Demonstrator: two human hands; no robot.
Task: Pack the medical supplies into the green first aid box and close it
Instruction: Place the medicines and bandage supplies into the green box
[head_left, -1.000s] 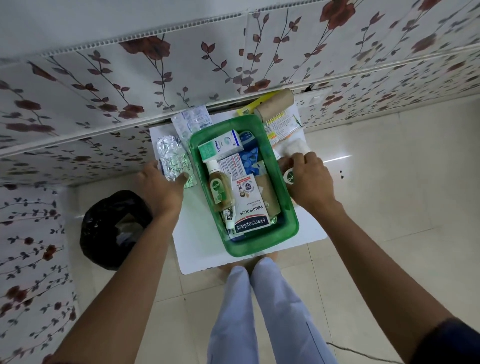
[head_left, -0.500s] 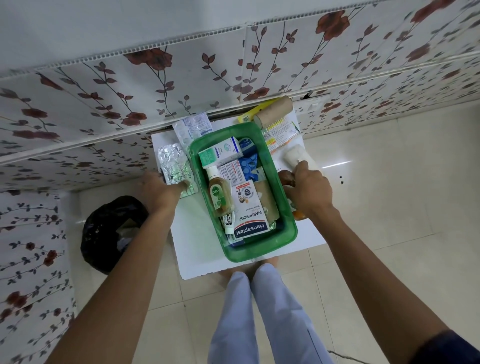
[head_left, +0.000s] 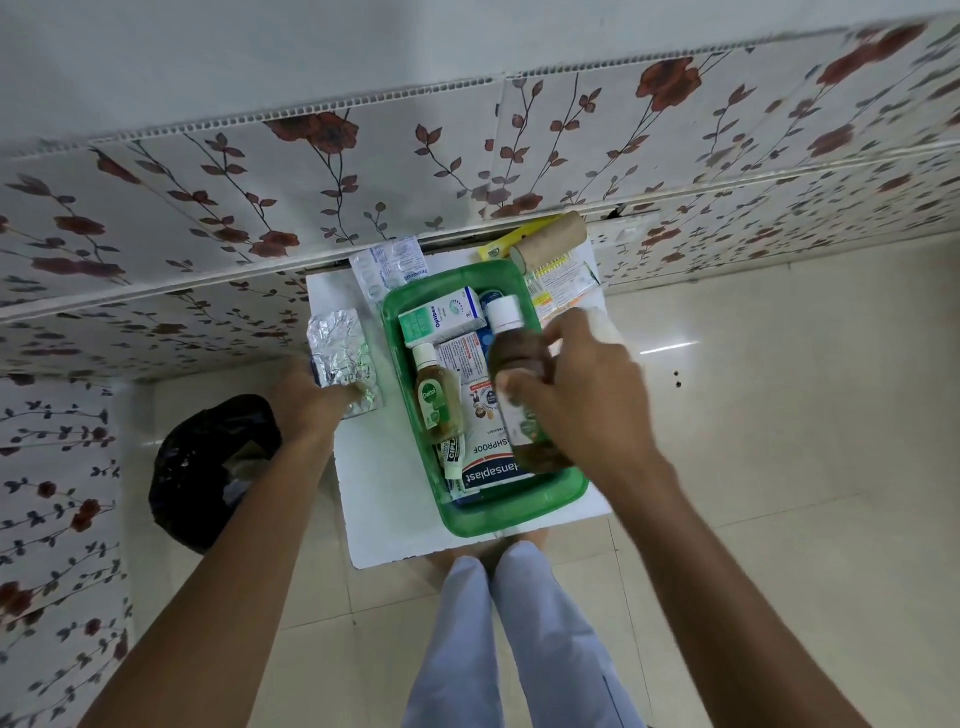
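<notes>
The open green first aid box (head_left: 511, 512) sits on a small white table (head_left: 387, 483). Inside lie a small Dettol bottle (head_left: 435, 400), an Optibex carton (head_left: 441, 318), a Hansaplast pack (head_left: 488, 470) and a white tube (head_left: 451, 454). My right hand (head_left: 582, 400) grips a bigger brown bottle with a white cap (head_left: 517, 374) over the box's right half. My left hand (head_left: 311, 400) rests on silver foil blister strips (head_left: 340, 351) just left of the box.
Behind the box lie clear tablet strips (head_left: 387, 270), a brown bandage roll (head_left: 550, 241), a yellow item (head_left: 511, 243) and a printed pack (head_left: 563, 283). A white roll (head_left: 605, 327) shows past my right hand. A black bag (head_left: 208, 467) sits on the floor at left. Floral wall behind.
My right hand lifted the bigger brown bottle from the table right of the box and carried it left over the box. My left hand stayed on the foil strips.
</notes>
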